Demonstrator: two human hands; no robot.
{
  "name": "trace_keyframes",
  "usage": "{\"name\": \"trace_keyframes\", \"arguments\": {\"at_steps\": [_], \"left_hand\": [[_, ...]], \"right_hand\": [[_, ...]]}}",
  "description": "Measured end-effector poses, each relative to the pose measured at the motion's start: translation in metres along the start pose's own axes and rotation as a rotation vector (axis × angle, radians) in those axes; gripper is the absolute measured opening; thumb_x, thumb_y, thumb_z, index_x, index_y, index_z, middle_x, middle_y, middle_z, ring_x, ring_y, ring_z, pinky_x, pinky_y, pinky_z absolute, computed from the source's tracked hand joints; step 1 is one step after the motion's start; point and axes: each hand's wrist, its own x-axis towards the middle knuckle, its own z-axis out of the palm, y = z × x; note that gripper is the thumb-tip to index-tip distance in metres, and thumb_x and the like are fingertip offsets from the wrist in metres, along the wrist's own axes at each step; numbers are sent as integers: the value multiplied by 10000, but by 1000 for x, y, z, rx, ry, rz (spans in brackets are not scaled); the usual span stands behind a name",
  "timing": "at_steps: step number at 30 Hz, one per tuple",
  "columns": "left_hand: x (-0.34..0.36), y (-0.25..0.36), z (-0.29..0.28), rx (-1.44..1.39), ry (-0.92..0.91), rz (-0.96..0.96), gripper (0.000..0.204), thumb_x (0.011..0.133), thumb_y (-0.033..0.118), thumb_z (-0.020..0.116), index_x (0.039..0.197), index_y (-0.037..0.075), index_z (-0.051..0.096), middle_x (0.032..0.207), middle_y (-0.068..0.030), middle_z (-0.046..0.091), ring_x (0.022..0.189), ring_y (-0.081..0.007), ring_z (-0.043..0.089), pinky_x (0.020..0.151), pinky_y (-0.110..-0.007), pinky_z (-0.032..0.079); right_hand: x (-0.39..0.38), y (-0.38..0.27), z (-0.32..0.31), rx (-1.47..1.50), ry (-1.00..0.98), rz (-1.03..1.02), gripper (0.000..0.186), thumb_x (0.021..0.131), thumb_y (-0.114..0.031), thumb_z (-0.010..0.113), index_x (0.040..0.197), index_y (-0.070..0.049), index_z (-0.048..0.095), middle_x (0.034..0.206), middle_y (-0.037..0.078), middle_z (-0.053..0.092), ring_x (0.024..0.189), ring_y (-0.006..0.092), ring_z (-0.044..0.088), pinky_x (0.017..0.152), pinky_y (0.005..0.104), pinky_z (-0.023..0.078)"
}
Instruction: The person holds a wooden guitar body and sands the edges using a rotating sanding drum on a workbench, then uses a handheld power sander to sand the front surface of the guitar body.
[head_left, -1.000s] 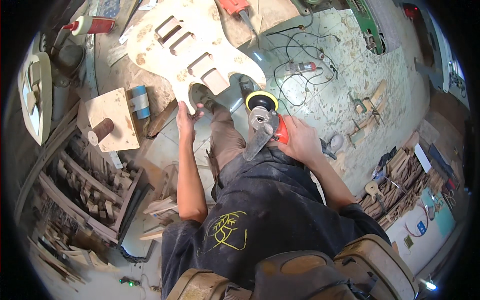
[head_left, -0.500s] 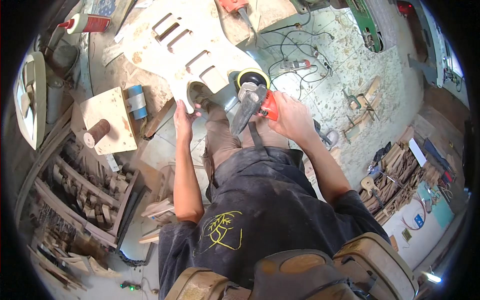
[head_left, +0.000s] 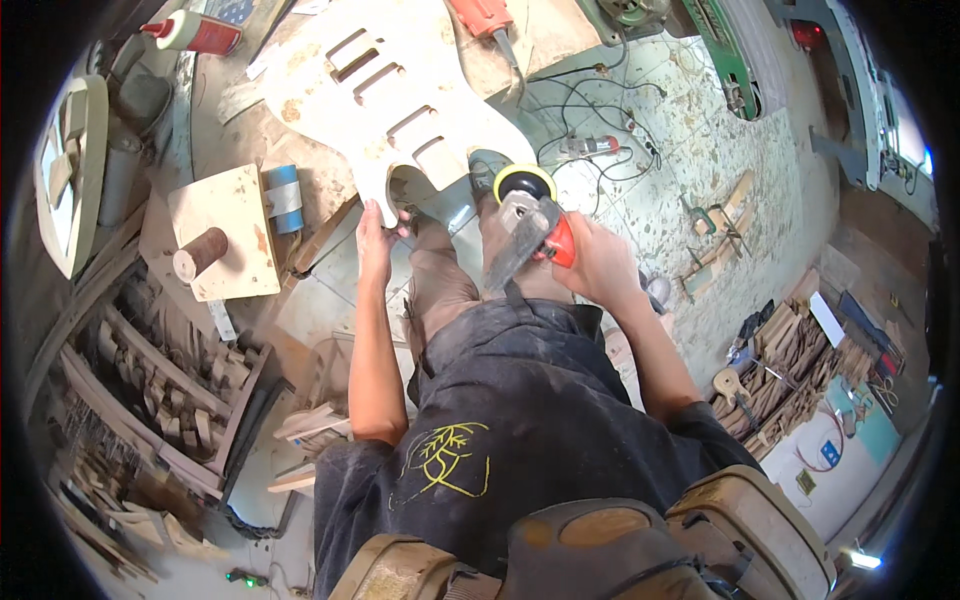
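A pale wooden electric guitar body with several cut-out slots lies at the bench edge, its two horns toward me. My left hand is closed round the tip of the left horn, its thumb on top. In my right hand is a power sander with a red handle, a dusty grey head and a round yellow-rimmed pad. The pad sits by the right horn's tip; whether they touch I cannot tell. My fingers under the handle are partly hidden.
On the bench are a glue bottle, a block with a spool-like cylinder, a blue roll and an orange power tool. Cables and clamps lie on the floor. Wood scraps fill a rack at left.
The sander has come slightly toward me, away from the right horn. My left hand keeps its hold on the left horn. The whole view has shifted a little.
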Motion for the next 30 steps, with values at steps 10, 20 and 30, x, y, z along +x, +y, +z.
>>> {"name": "trace_keyframes", "arguments": {"at_steps": [10,20,30], "left_hand": [[1,-4,0,-23,23,3,526,1041,517,432,1120,28,609,838,-85,655,648,-154,538,638,-295,469],[0,-5,-2,-13,-1,28,536,1038,529,444,1109,28,619,837,-81,656,639,-146,537,634,-294,469],[0,-5,0,-28,-7,21,509,1045,504,441,1090,29,619,825,-75,656,630,-137,537,614,-285,461]], "right_hand": [[51,-5,-14,-10,6,-84,463,667,-193,737,1034,-19,516,873,226,634,841,429,636,740,504,515],[49,2,-4,-65,34,-98,442,719,-204,727,1094,-47,552,970,189,661,865,408,655,715,479,529],[47,-4,-5,-71,68,-117,447,716,-213,735,1087,-52,543,929,189,658,866,397,650,723,476,527]]}}
